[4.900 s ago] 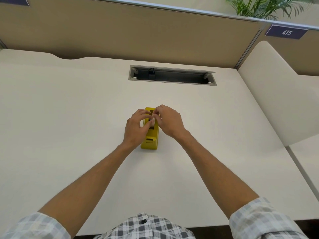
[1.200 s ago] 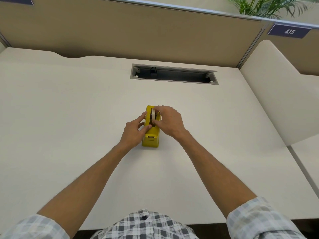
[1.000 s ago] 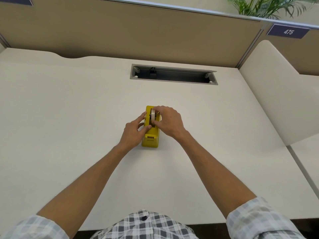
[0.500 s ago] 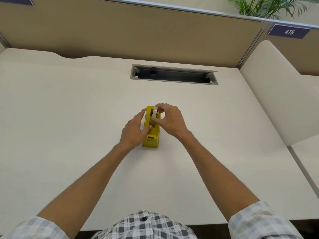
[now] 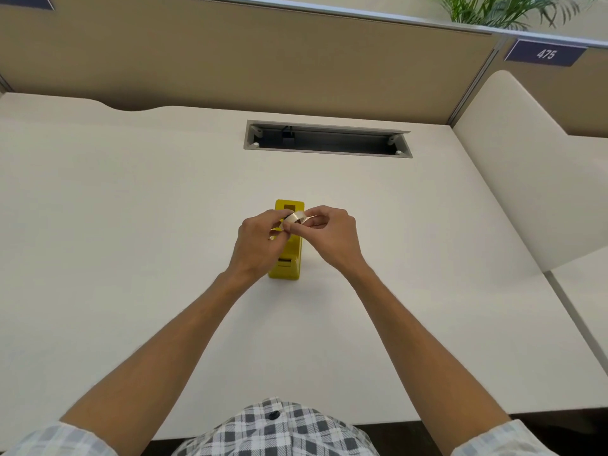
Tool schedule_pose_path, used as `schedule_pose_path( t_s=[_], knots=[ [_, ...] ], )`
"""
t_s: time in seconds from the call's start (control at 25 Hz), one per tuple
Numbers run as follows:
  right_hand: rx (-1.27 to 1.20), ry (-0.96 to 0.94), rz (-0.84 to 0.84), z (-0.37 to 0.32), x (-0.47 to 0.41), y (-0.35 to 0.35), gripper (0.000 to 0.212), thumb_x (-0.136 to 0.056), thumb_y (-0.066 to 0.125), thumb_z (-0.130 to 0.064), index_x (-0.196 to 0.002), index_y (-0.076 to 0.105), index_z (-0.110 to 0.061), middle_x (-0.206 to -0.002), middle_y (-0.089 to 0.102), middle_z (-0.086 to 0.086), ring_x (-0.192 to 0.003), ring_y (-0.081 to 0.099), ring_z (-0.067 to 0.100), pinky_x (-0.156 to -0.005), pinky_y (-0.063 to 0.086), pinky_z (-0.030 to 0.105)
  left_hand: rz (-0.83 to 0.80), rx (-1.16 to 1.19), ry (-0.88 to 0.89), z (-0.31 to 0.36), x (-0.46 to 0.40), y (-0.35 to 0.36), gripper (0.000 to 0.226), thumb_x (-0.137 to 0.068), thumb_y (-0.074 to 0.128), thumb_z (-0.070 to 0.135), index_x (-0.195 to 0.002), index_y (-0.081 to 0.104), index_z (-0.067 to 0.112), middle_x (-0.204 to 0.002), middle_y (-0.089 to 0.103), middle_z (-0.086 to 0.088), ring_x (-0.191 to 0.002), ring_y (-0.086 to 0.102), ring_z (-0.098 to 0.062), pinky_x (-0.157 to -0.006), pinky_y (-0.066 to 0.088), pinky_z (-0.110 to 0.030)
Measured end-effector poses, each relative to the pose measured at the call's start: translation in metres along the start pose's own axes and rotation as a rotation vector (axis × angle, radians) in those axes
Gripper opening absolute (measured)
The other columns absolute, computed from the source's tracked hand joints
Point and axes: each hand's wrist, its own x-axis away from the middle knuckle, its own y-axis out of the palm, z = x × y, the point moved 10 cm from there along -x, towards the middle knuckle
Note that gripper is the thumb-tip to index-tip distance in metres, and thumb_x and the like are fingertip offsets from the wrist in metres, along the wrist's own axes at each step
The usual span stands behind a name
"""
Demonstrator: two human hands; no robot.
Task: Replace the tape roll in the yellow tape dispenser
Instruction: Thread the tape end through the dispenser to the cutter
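The yellow tape dispenser [image 5: 287,258] stands on the white desk [image 5: 131,225] in the middle, its long side pointing away from me. A small pale tape roll [image 5: 295,217] is held just above the dispenser, tilted. My right hand [image 5: 332,236] pinches the roll from the right. My left hand [image 5: 260,241] meets it from the left, fingertips on the roll's near edge. The hands hide the dispenser's middle; its far end and near cutter end show.
A grey cable slot [image 5: 327,139] is cut into the desk behind the dispenser. A tan partition wall [image 5: 263,60] runs along the back. A white side divider [image 5: 526,179] rises on the right. A plant [image 5: 506,8] stands beyond the partition.
The tape roll has come up out of the dispenser in my right hand. My left hand let go of the dispenser's side and moved up to the roll.
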Motion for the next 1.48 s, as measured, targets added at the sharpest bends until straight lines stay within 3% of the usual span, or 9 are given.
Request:
schedule_pose_path(
  t_s=[0.08,0.24,0.44,0.64,0.84,1.0,1.2,1.48],
  knots=[
    [0.086,-0.041,-0.018,-0.003,0.003,-0.005,0.048,-0.064,0.077,-0.061,-0.098,0.069,-0.028,-0.083,0.071,-0.012,-0.078,0.067,0.003,-0.071,0.055,0.025,-0.058,0.082,-0.069,-0.006,-0.001,0.002,0.027,-0.087,0.067,0.018,-0.114,0.069,0.017,-0.103,0.072,0.003,-0.095,0.07,-0.012,-0.081,0.057,-0.027],
    [0.116,-0.164,-0.135,-0.014,0.006,-0.006,0.048,-0.077,0.074,-0.051,-0.119,0.063,-0.03,-0.107,0.066,-0.015,-0.092,0.063,0.001,-0.078,0.052,0.026,-0.156,0.191,-0.165,-0.014,-0.001,0.006,0.031,-0.085,0.072,0.02,-0.115,0.07,0.019,-0.1,0.074,0.003,-0.091,0.071,-0.005,-0.08,0.053,-0.015],
    [0.102,-0.208,-0.244,-0.02,0.006,-0.001,0.037,-0.078,0.076,-0.044,-0.11,0.07,-0.026,-0.107,0.07,-0.013,-0.088,0.066,0.0,-0.073,0.048,0.02,-0.18,0.227,-0.21,-0.013,-0.003,0.005,0.027,-0.085,0.071,0.014,-0.109,0.072,0.024,-0.098,0.075,0.004,-0.09,0.07,0.0,-0.08,0.051,-0.011],
    [0.103,-0.219,-0.22,-0.021,0.005,-0.004,0.026,-0.085,0.067,-0.049,-0.099,0.074,-0.029,-0.099,0.073,-0.015,-0.089,0.067,0.002,-0.071,0.046,0.02,-0.325,0.32,-0.245,-0.009,-0.002,0.011,0.027,-0.084,0.071,0.015,-0.111,0.072,0.016,-0.103,0.075,0.0,-0.099,0.07,-0.011,-0.087,0.053,-0.019],
    [0.091,-0.227,-0.19,-0.017,0.006,-0.001,0.026,-0.09,0.061,-0.047,-0.101,0.074,-0.028,-0.098,0.074,-0.013,-0.091,0.065,0.006,-0.071,0.047,0.026,-0.4,0.458,-0.327,-0.01,0.001,0.016,0.03,-0.083,0.073,0.019,-0.113,0.071,0.015,-0.105,0.075,-0.003,-0.103,0.069,-0.016,-0.079,0.054,-0.019],
    [0.072,-0.211,-0.216,-0.015,0.008,0.003,0.031,-0.077,0.074,-0.051,-0.1,0.074,-0.031,-0.096,0.073,-0.015,-0.084,0.066,0.002,-0.07,0.045,0.018,-0.403,0.491,-0.357,-0.013,0.002,0.015,0.033,-0.08,0.075,0.022,-0.112,0.071,0.015,-0.105,0.075,-0.003,-0.101,0.069,-0.016,-0.079,0.054,-0.02],
    [-0.036,-0.164,-0.24,-0.006,0.008,0.003,0.023,-0.078,0.078,-0.033,-0.1,0.075,-0.026,-0.098,0.074,-0.012,-0.081,0.069,0.003,-0.068,0.052,0.021,-0.438,0.487,-0.399,-0.019,0.004,0.013,0.034,-0.083,0.073,0.016,-0.116,0.066,0.014,-0.106,0.075,-0.003,-0.101,0.069,-0.014,-0.075,0.053,-0.017],
    [-0.118,-0.116,-0.162,0.004,0.008,0.006,0.017,-0.078,0.079,-0.03,-0.093,0.076,-0.025,-0.094,0.075,-0.01,-0.079,0.071,0.006,-0.073,0.054,0.023,-0.424,0.493,-0.432,-0.025,0.004,0.017,0.03,-0.087,0.066,0.009,-0.116,0.067,0.014,-0.114,0.071,-0.004,-0.11,0.066,-0.018,-0.094,0.052,-0.03]
  ],
)
